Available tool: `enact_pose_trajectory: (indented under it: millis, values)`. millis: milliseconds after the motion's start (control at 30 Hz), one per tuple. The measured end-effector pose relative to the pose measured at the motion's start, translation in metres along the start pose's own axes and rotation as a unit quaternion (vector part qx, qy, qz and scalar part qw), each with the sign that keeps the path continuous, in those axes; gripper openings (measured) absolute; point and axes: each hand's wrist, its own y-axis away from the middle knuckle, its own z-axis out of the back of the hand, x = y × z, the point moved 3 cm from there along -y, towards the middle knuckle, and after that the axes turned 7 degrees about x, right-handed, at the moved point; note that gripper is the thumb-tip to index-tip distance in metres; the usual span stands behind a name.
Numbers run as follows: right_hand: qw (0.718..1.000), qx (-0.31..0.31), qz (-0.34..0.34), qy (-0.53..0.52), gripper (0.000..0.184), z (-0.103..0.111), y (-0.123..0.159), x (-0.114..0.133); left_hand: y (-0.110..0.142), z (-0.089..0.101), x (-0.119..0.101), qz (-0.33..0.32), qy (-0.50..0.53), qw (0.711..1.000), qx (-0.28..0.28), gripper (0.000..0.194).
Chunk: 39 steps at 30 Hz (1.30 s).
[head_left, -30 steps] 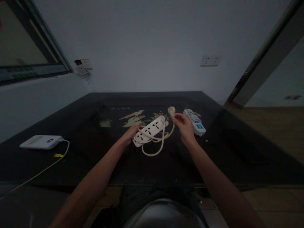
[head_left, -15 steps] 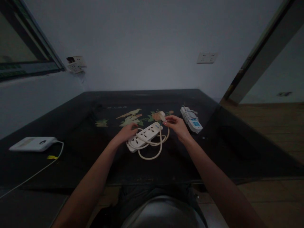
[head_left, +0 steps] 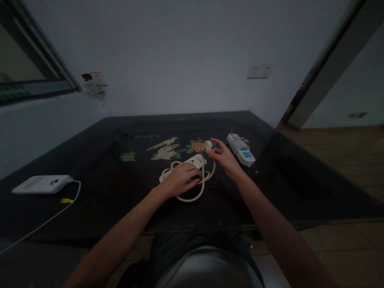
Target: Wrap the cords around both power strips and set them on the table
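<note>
A white power strip (head_left: 197,160) lies slanted on the dark table, its cream power cord (head_left: 192,199) looped over and around it. My left hand (head_left: 182,179) is across the strip's middle, covering most of its sockets. Its fingers curl down onto the cord loops, and the fingertips are partly hidden. At the strip's far right end, my right hand (head_left: 222,157) has the cord's plug (head_left: 208,145) between thumb and index finger. The cord hangs in a loop below the plug.
A second power strip (head_left: 247,157), with grey cord wound round it, lies to the right. A white power bank (head_left: 42,184) with a cable (head_left: 51,218) sits at the left. Behind the table (head_left: 99,160), the wall carries a socket plate (head_left: 259,71).
My left hand has moved right, from the strip's left edge to over its middle and the cord. My right hand's index finger has stretched farther around the plug.
</note>
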Motion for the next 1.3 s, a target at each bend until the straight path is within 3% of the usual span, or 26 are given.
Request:
enact_pose_trajectory:
  millis: [300, 567, 900, 1100, 1200, 1300]
  values:
    - [0.996, -0.022, -0.042, -0.079, 0.046, 0.005, -0.001, -0.001, 0.001, -0.005, 0.001, 0.014, -0.013, 0.999, 0.048, 0.024]
    - [0.994, -0.027, -0.025, -0.103, 0.04, 0.01, -0.003, -0.001, -0.001, -0.01, 0.001, 0.052, -0.019, 0.998, 0.015, 0.017]
    - [0.991, -0.031, -0.018, -0.127, 0.056, 0.027, -0.006, 0.003, 0.007, 0.012, 0.024, 0.096, 0.162, 0.977, -0.099, 0.013]
    - [0.985, 0.009, -0.02, -0.169, 0.036, 0.031, -0.005, 0.011, 0.012, 0.02, 0.039, 0.162, 0.279, 0.937, -0.131, 0.02]
    - [0.985, -0.006, -0.017, -0.174, 0.038, 0.034, -0.004, 0.01, 0.014, 0.022, 0.043, 0.176, 0.347, 0.909, -0.147, 0.022]
    - [0.988, -0.024, -0.009, -0.15, 0.039, 0.035, -0.005, 0.007, 0.014, 0.023, 0.044, 0.174, 0.36, 0.904, -0.153, 0.021]
